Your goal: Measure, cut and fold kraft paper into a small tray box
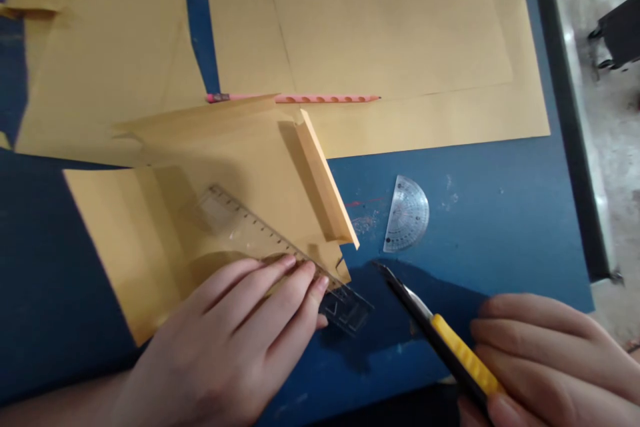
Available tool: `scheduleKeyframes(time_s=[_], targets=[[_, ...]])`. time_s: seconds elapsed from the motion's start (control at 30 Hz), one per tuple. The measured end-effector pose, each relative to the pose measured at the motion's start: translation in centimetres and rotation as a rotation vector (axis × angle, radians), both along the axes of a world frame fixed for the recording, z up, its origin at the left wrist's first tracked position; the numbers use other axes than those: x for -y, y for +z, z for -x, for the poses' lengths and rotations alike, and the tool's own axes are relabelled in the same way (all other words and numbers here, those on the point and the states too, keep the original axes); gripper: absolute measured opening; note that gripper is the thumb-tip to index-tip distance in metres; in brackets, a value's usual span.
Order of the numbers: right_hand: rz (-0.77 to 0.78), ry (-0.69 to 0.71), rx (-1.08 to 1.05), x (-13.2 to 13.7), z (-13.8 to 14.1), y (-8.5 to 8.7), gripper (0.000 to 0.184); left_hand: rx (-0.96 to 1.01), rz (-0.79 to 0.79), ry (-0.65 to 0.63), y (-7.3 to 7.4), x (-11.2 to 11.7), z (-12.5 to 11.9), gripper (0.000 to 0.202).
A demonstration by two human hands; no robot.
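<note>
My left hand (245, 333) presses a clear plastic ruler (260, 230) onto a piece of folded brown paper (250, 153), its fingers close together along the ruler. The ruler lies at a slant, and its right end reaches past the paper onto the blue tabletop. One edge of the paper stands up as a folded flap (325, 177), near a notched corner. In my right hand (555, 360) is a yellow and black utility knife (465, 350). Its blade is out, pointing up and left, apart from the paper.
A clear protractor (407, 213) lies on the blue table (490, 213) right of the paper. Behind, a pink pencil (325, 99) rests by a large brown sheet (400, 27). More brown paper (110, 47) spreads at the left. The table's edge (575, 120) runs along the right.
</note>
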State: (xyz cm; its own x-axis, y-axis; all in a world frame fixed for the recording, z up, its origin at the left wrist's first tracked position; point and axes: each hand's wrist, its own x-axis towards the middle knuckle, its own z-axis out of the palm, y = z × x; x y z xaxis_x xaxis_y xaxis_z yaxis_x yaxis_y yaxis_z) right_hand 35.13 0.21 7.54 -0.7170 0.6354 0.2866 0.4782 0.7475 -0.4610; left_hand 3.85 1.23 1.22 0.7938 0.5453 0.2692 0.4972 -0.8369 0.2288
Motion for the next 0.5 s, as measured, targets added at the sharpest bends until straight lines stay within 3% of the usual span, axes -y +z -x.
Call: scheduleKeyframes(time_s=[0.13, 0.33, 0.5], targets=[[0.049, -0.066, 0.03, -0.1, 0.8, 0.5, 0.03, 0.0, 0.0, -0.036, 0.3, -0.5, 0.1, 0.036], [0.062, -0.165, 0.06, 0.7, 1.8, 1.4, 0.026, 0.036, 0.065, -0.041, 0.1, -0.6, 0.3, 0.033], [0.105, -0.162, 0.052, 0.0, 2.7, 1.1, 0.027, 0.045, 0.118, -0.07, -0.1, -0.3, 0.5, 0.037]])
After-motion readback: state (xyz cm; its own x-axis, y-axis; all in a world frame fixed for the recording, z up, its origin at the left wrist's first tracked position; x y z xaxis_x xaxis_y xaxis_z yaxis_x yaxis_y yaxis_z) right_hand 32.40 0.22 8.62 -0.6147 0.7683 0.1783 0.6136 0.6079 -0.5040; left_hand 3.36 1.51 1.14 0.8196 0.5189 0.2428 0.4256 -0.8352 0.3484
